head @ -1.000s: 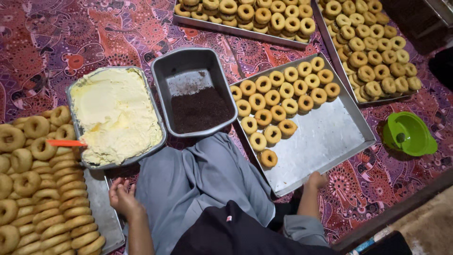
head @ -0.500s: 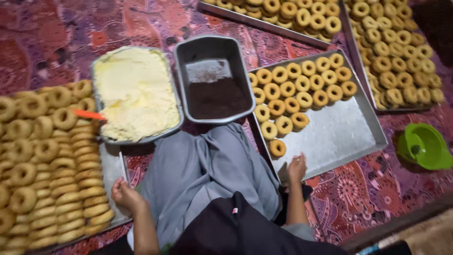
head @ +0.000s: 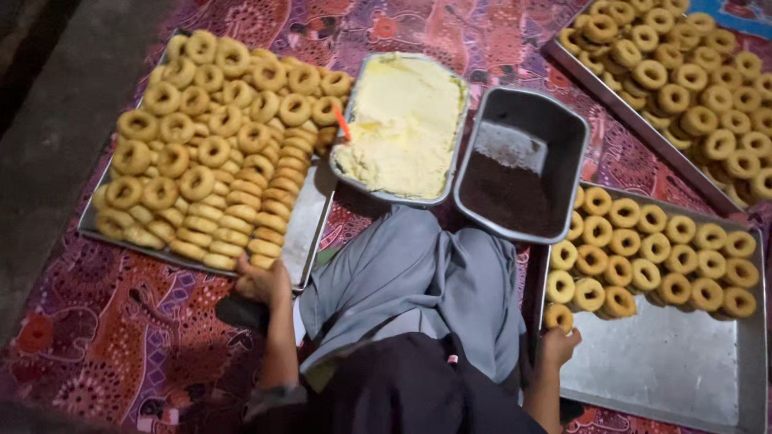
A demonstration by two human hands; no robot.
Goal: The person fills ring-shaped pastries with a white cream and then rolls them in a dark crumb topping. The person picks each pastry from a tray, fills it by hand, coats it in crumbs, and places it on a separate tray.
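Note:
My left hand [head: 261,281] lies at the near corner of a metal tray [head: 301,233] heaped with plain ring doughnuts [head: 209,153], its fingers curled against the lowest ones. On the other side, my right hand [head: 559,345] rests on the left rim of a second tray [head: 659,362], just under a single doughnut [head: 557,316]. That tray carries rows of doughnuts [head: 643,257] along its far side. A pan of pale yellow cream [head: 406,120] with an orange-handled tool [head: 342,122] and a dark pan with brown crumbs [head: 503,193] stand between the trays, beyond my grey-clothed knee [head: 418,281].
A third tray of doughnuts [head: 691,80] lies at the far right. Everything sits on a red and purple patterned mat [head: 121,345]. Bare grey floor [head: 56,120] runs along the left side.
The view has swung left, so the left tray is now in full view. My left hand has moved from the mat up to the tray's near corner. My right hand stays at the right tray's rim.

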